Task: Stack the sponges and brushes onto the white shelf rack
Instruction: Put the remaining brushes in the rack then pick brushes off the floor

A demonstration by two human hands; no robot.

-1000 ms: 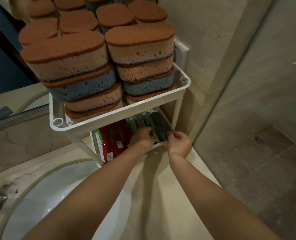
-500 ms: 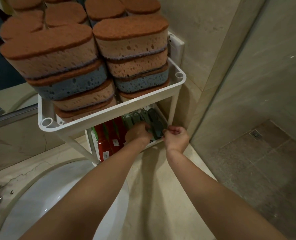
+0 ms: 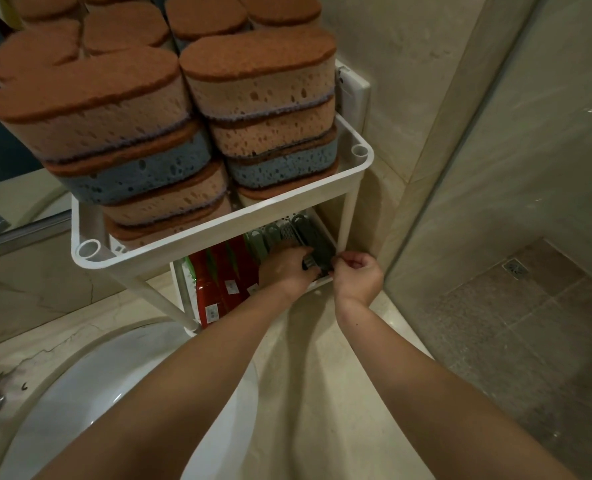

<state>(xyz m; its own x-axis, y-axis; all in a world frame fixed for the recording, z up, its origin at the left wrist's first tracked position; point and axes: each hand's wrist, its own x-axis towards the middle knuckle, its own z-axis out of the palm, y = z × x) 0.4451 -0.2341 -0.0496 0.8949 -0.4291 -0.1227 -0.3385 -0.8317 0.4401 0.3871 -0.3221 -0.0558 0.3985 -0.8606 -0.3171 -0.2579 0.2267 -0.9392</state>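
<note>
Beige marble, veined and glossy, forms the tabletop (image 3: 308, 348) that carries everything here. A round white basin (image 3: 80, 393), smooth and glazed, is sunk into it at the left. To the right, behind a glass panel, lies a shower floor (image 3: 529, 323) of speckled brown square tiles.

The white shelf rack (image 3: 218, 235) stands on the tabletop in the corner against the wall. It is smooth plastic, with two round-cornered tiers joined by tubular posts. Its upper tier is packed with sponges (image 3: 90, 112) — thick oblong pads with rounded ends, porous and pitted, in peach or blue-grey. Each is capped with a coarse rust-brown scouring layer, and they are piled several high in stacks side by side.

The lower tier has a perforated floor. At its left, glossy red packets (image 3: 218, 285) with small white labels stand upright. At its right, brushes (image 3: 272, 235) in pale green and grey, with long oval backs, stand on edge in a row.

Both hands reach into that right end. The left hand (image 3: 284, 268) has its fingers curled round the dark grey brush (image 3: 320, 249) — the one nearest the tier's right wall. The right hand (image 3: 358, 275) is knuckles up, thumb and forefinger pinching the brush's near end just beside the front corner post.
</note>
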